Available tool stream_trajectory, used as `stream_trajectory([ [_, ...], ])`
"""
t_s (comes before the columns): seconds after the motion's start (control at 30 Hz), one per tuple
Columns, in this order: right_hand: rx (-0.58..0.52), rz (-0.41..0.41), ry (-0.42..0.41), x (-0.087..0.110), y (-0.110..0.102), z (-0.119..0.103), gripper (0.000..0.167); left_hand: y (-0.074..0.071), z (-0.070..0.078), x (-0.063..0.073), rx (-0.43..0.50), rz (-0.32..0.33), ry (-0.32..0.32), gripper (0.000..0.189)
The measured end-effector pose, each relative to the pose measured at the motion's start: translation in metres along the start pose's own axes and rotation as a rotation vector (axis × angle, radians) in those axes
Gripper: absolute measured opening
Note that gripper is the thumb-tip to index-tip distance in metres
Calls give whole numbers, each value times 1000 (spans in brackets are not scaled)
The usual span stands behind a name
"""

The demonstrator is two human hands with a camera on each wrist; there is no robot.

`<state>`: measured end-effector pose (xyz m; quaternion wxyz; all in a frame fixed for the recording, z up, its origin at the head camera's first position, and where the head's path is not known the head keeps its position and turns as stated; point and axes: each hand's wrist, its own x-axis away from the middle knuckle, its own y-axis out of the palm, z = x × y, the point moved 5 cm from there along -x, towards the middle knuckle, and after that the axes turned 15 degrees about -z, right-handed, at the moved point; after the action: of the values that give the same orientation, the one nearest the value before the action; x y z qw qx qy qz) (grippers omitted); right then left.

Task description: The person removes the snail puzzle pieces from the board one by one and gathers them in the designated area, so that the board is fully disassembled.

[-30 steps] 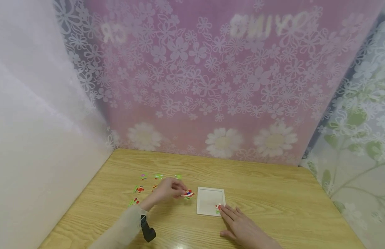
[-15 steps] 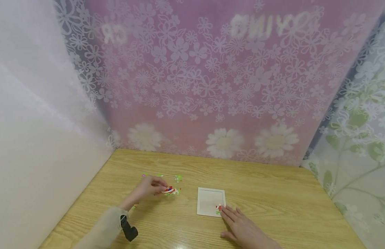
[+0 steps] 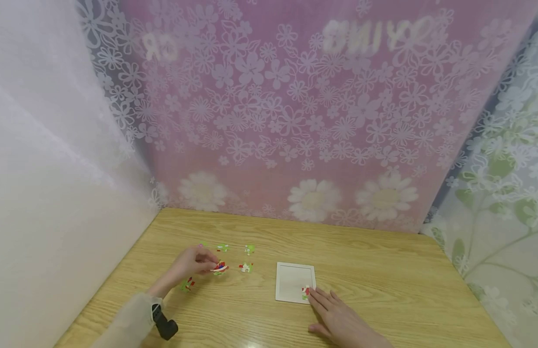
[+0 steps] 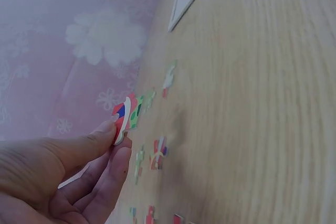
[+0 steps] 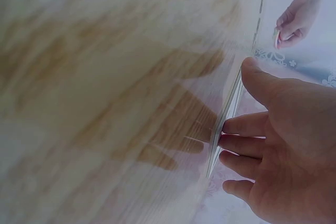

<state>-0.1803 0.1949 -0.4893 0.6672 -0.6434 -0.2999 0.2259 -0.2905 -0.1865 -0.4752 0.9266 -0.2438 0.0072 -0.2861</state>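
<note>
My left hand (image 3: pixel 191 263) pinches a red, white, blue and green jigsaw puzzle piece (image 3: pixel 219 267) between thumb and fingers. In the left wrist view this puzzle piece (image 4: pixel 126 118) is tilted on edge, raised over the table. Loose pieces lie around it, among them a white-and-green one (image 3: pixel 246 268) to its right. The shallow white puzzle tray (image 3: pixel 290 279) lies flat at mid-table. One red, white and green piece (image 3: pixel 305 292) sits in its lower right corner. My right hand (image 3: pixel 340 316) rests with straight fingers at that corner, fingertips by the piece.
Several more pieces lie at the left: a green-and-white one (image 3: pixel 223 248), a green one (image 3: pixel 249 249), and a green-and-red one (image 3: pixel 188 284) near the left wrist. A pink floral curtain (image 3: pixel 269 121) stands behind the wooden table (image 3: pixel 382 270); a pale wall (image 3: pixel 55 193) rises at the left.
My left hand has moved left, away from the tray, with the puzzle piece still pinched, uncovering the white-and-green piece. The right hand has stayed at the tray's corner.
</note>
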Motion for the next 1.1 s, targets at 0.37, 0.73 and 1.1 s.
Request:
stream_trajectory([
  [0.37,16,6,4,1,-1,-1,72,12,-11,6,-73,-84,-29,7],
  [0.73,0,-4,3,1,-1,0,72,12,-13,8,-235,-42,-8,10],
  [1.1,-40,-18,-10,2,-1,0,72,11,-8,11,-269,-26,-17,11],
])
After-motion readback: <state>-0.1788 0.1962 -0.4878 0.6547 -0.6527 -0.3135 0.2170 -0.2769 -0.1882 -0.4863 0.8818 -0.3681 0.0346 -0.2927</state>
